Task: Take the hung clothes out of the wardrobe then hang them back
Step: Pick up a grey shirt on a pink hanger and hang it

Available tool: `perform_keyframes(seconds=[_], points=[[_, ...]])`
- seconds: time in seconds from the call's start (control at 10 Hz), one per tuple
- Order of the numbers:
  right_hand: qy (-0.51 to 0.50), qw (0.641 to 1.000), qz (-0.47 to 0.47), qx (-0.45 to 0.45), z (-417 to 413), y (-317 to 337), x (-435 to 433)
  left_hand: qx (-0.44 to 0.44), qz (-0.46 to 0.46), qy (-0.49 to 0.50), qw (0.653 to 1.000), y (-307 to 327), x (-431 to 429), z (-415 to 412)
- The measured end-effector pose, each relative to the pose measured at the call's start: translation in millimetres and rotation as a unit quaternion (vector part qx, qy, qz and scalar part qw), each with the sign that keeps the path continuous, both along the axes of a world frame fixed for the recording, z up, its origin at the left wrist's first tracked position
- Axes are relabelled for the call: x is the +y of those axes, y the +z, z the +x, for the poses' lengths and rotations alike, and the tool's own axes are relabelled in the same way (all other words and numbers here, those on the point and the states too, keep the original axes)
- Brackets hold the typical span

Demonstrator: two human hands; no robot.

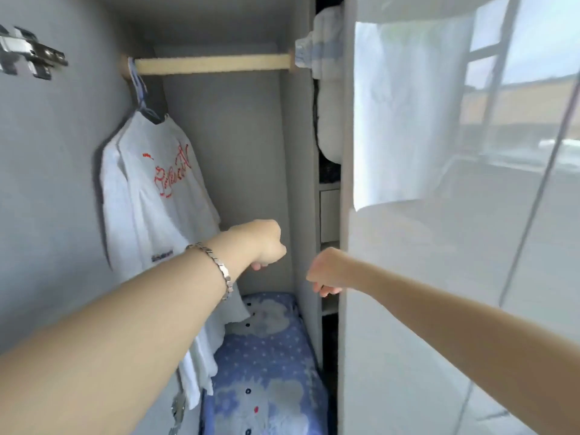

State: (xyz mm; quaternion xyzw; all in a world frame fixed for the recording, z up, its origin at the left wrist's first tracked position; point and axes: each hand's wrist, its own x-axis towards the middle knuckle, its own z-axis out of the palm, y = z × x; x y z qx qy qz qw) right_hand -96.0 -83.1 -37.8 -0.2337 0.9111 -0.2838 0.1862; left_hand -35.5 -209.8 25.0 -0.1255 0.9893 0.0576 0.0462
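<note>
White T-shirt (pixel 163 189): 1 shirt with red script on the chest, hanging inside the open wardrobe at the far left of the rail, close to the left side wall.
Hanger (pixel 141 98): pale blue, its hook over the left end of the rail, its shoulders inside the shirt's neck.
Rail (pixel 213 64): light wooden rod running across the top of the compartment; the rest of its length is bare.
Left hand (pixel 265 244): stretched into the compartment just right of the shirt's sleeve, wrist bent down, fingers curled under into a loose fist with nothing in them.
Bracelet (pixel 216 265): metal links around the left wrist.
Right hand (pixel 326 271): stretched out level with the left hand and a little apart from it, in front of the compartment's right wall, fingers curled under and holding nothing.
Bedding (pixel 266 365): folded blue fabric with white stars and a cartoon print, lying on the wardrobe floor below both hands.
Side compartment (pixel 329 127): narrow shelves to the right, with pale folded items at the top.
Door (pixel 439 277): glossy white, standing open on the right, reflecting a window.
Hinge (pixel 28 54): metal, on the left panel, blurred.
</note>
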Motion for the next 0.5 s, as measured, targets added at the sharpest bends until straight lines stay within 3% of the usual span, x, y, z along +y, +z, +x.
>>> perform_keyframes(seconds=[0.1,0.3,0.5], points=[[-0.046,0.998,0.047,-0.010,42,-34,91,-0.045,0.011,-0.121,0.992,-39,87,11],[-0.238,0.966,0.081,-0.057,157,-91,301,-0.072,0.001,-0.359,0.931,-97,286,64],[-0.444,0.885,0.088,-0.107,324,-145,477,-0.123,0.018,-0.523,0.843,-159,463,146]])
